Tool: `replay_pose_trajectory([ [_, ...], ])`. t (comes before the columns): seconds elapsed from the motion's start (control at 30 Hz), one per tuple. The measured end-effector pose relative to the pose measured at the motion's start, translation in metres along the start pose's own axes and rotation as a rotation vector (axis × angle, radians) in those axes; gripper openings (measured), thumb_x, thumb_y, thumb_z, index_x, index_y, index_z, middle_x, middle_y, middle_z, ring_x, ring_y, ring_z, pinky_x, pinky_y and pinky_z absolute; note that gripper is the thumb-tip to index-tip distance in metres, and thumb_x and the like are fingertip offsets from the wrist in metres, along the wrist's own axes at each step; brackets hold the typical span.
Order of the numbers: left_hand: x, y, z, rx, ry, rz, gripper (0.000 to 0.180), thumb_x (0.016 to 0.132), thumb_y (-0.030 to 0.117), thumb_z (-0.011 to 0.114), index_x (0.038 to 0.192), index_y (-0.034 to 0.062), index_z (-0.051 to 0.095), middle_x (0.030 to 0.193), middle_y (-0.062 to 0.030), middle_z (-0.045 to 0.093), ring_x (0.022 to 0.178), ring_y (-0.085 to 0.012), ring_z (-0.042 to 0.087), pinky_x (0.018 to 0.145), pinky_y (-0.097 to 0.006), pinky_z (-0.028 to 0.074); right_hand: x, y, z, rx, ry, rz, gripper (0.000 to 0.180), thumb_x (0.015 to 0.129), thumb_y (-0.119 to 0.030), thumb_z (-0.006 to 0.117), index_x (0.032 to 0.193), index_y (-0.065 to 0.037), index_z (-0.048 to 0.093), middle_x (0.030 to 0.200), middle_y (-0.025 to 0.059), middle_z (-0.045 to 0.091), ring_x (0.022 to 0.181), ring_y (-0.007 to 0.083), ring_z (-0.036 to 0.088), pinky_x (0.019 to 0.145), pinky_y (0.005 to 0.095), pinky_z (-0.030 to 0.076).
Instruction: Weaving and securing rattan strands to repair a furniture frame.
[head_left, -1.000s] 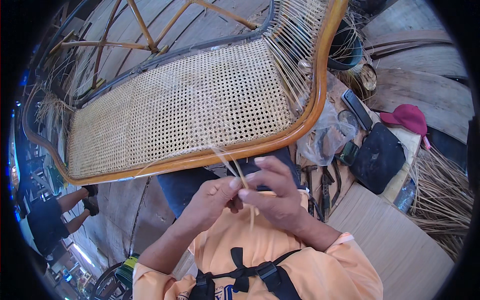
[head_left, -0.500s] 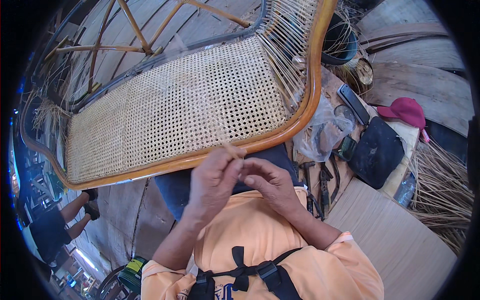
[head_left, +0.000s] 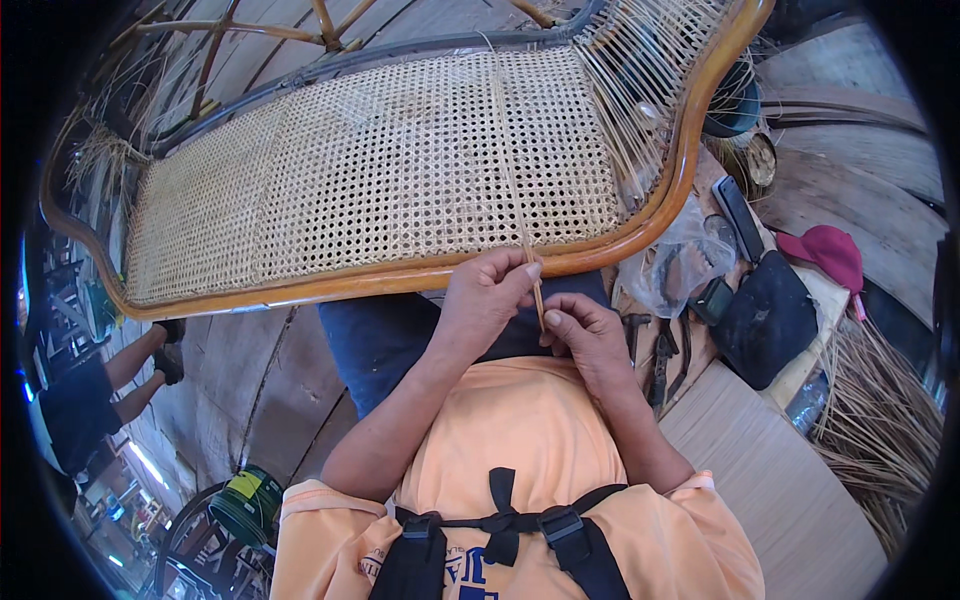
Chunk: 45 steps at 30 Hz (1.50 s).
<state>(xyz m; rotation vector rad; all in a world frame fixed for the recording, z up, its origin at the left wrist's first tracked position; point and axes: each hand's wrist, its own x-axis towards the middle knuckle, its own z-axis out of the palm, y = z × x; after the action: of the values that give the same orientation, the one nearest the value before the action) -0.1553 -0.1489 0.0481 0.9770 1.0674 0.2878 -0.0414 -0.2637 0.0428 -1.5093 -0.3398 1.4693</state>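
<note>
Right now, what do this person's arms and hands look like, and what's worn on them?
Both the left hand and the right hand are bare: no gloves, rings or watch visible. The forearms are uncovered; short orange sleeves end at the upper arms.

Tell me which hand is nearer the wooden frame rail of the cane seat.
Left. The left hand pinches the cane strip right at the wooden frame rail; the right hand grips the strip's lower end, nearer the body.

A weathered grey wooden plank floor (head_left: 250,370) carries a black pouch (head_left: 765,320), a crumpled clear plastic bag (head_left: 680,260) (tools beside it) and loose pale cane strands (head_left: 880,420).
</note>
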Motion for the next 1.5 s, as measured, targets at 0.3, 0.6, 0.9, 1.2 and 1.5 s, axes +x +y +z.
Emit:
replay_pose_trajectory([
  [0.3, 0.007, -0.004, -0.002, -0.094, -0.040, 0.017, 0.023, 0.087, 0.020, 0.059, 0.099, 0.0013, 0.063, 0.074, 0.0009, 0.060, 0.059, -0.0034, 0.054, 0.049, -0.017, 0.042, 0.005, 0.000, -0.004, -0.038, 0.019, 0.064, 0.015, 0.088, -0.018, 0.060, 0.089, -0.004, 0.063, 0.072, 0.0006, 0.061, 0.061, 0.0071, 0.057, 0.051, 0.0174, 0.042],
  [0.6, 0.021, 0.002, -0.002, -0.157, 0.025, 0.069, 0.023, 0.087, 0.019, 0.059, 0.098, -0.0005, 0.062, 0.072, -0.0007, 0.060, 0.060, -0.0043, 0.056, 0.050, -0.017, 0.043, 0.004, 0.001, -0.006, 0.046, -0.023, 0.127, 0.014, 0.089, -0.016, 0.058, 0.089, -0.002, 0.062, 0.066, 0.0025, 0.061, 0.054, 0.0057, 0.056, 0.046, 0.0158, 0.042],
  [0.9, 0.007, -0.004, -0.006, 0.163, -0.240, -0.039, 0.025, 0.086, 0.024, 0.060, 0.100, 0.0032, 0.064, 0.069, 0.0023, 0.056, 0.059, -0.0032, 0.047, 0.050, -0.018, 0.039, 0.008, 0.002, -0.013, 0.003, -0.020, 0.040, 0.014, 0.091, -0.016, 0.054, 0.087, -0.003, 0.057, 0.064, 0.0013, 0.058, 0.051, 0.0048, 0.053, 0.045, 0.0164, 0.041],
  [1.2, 0.014, -0.003, 0.009, 0.097, -0.230, -0.002, 0.019, 0.088, 0.017, 0.057, 0.098, 0.0018, 0.063, 0.074, 0.0011, 0.059, 0.065, -0.0035, 0.052, 0.057, -0.017, 0.043, 0.014, -0.004, -0.020, -0.009, 0.018, -0.011, 0.012, 0.090, -0.014, 0.056, 0.092, -0.002, 0.060, 0.069, 0.0014, 0.059, 0.057, 0.0069, 0.056, 0.050, 0.0179, 0.044],
  [1.5, 0.049, 0.012, 0.034, 0.312, -0.258, 0.210, 0.016, 0.085, 0.014, 0.057, 0.089, -0.0007, 0.059, 0.070, -0.0050, 0.059, 0.064, -0.0095, 0.054, 0.061, -0.024, 0.045, 0.024, -0.009, -0.038, -0.153, 0.156, -0.142, 0.012, 0.090, -0.012, 0.054, 0.095, -0.003, 0.059, 0.065, -0.0010, 0.057, 0.055, 0.0046, 0.053, 0.049, 0.0186, 0.042],
])
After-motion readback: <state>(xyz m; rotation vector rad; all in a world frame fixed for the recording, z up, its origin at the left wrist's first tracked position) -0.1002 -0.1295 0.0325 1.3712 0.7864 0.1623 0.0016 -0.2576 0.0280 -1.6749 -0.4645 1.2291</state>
